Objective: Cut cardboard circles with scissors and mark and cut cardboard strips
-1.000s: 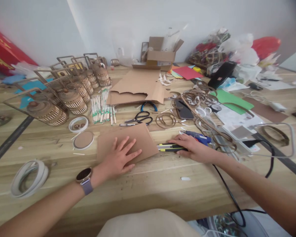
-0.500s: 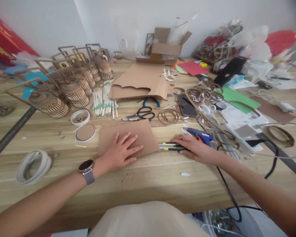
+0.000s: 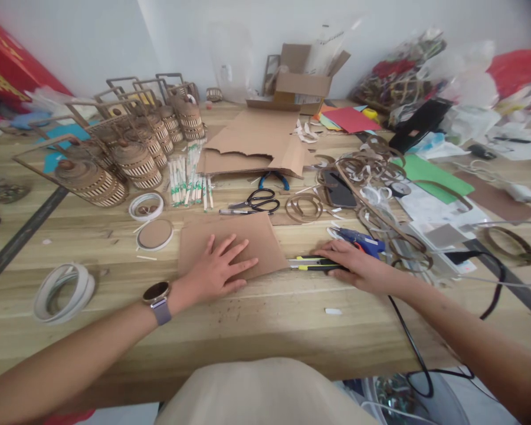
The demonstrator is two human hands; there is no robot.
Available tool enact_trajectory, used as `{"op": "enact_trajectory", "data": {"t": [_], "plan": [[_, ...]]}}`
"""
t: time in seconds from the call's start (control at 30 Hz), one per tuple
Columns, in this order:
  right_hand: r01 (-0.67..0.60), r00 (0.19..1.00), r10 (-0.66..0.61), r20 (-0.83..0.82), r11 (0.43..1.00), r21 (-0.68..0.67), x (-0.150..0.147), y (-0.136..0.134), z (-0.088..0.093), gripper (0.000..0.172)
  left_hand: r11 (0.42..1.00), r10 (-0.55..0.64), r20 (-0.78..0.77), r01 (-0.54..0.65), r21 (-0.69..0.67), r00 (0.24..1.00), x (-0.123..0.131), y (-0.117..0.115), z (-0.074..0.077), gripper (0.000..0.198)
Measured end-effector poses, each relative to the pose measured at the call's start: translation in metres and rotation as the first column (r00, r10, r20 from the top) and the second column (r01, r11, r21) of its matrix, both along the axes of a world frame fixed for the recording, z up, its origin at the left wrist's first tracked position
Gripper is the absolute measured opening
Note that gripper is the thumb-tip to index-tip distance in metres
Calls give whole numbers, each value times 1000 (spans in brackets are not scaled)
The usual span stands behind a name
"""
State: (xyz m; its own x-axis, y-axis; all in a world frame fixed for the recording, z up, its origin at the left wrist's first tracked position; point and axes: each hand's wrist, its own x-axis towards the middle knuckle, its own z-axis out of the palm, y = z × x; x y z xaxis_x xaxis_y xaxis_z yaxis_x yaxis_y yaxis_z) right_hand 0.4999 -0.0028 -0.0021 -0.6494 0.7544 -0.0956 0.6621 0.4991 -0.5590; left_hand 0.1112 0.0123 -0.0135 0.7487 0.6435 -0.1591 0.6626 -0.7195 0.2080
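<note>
My left hand (image 3: 219, 264) lies flat on a brown cardboard piece (image 3: 265, 236), its fingers spread. A watch (image 3: 156, 293) is on that wrist. In my right hand (image 3: 354, 265) is the rear part of a black and yellow utility knife (image 3: 312, 263), gripped low at the tabletop. The knife points left, and its tip is at the cardboard's right edge; whether they touch I cannot tell. Just beyond the right hand lies a blue glue gun (image 3: 363, 241). Black-handled scissors (image 3: 263, 202) rest behind the cardboard.
Several woven lidded baskets (image 3: 137, 162) stand at the left, with paper-wrapped sticks (image 3: 190, 180) beside them. Torn cardboard (image 3: 252, 139) lies behind. Brown strips (image 3: 307, 206) and a phone (image 3: 340, 189) are to the right. White rings (image 3: 64, 292) lie front left. A black cable (image 3: 409, 342) hangs over the edge.
The whole view has shifted slightly. Both hands, the utility knife and the cardboard keep nearly the same places relative to one another.
</note>
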Motion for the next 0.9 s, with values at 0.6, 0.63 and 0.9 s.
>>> {"op": "enact_trajectory", "data": {"t": [0.6, 0.63, 0.9], "plan": [[109, 994, -110, 0, 984, 142, -24, -21, -17, 44, 997, 26, 8, -27, 74, 1000, 4, -6, -2, 49], [104, 994, -105, -1, 984, 146, -24, -19, -16, 43, 995, 24, 20, -25, 92, 1000, 5, -7, -4, 48], [93, 996, -92, -14, 974, 206, -20, -19, -19, 40, 982, 61, 65, -72, 172, 996, 12, -18, -11, 45]]}}
